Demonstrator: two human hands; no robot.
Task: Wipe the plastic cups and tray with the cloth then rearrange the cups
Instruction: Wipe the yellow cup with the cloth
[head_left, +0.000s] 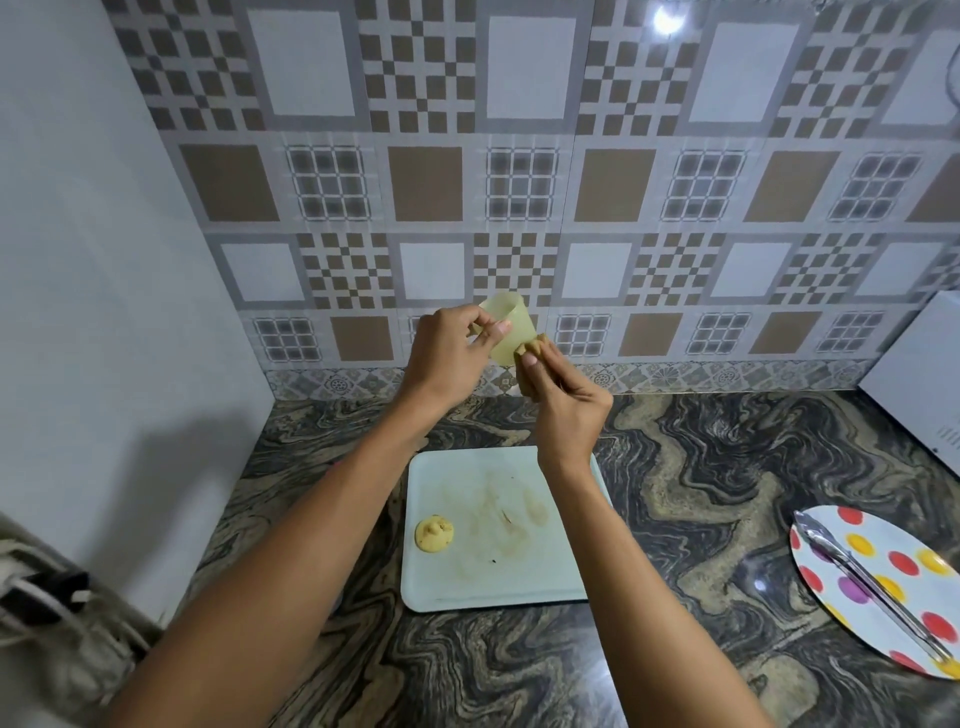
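Observation:
My left hand (452, 358) holds a pale yellow plastic cup (511, 322) up in front of the tiled wall, thumb on its side and fingers at its rim. My right hand (563, 402) grips a bunched tan cloth (530, 351) and presses it against the cup's lower side. Below my arms, a pale rectangular tray (467, 587) lies on the marbled counter, smeared with brownish streaks. A small yellow cup (434, 533) stands on the tray's left side, seen from above.
A round polka-dot plate (904, 566) with metal tongs (872, 577) on it lies at the right counter edge. A white appliance (919, 374) stands at the back right. A plain wall closes the left side; cables (47, 597) hang at the lower left.

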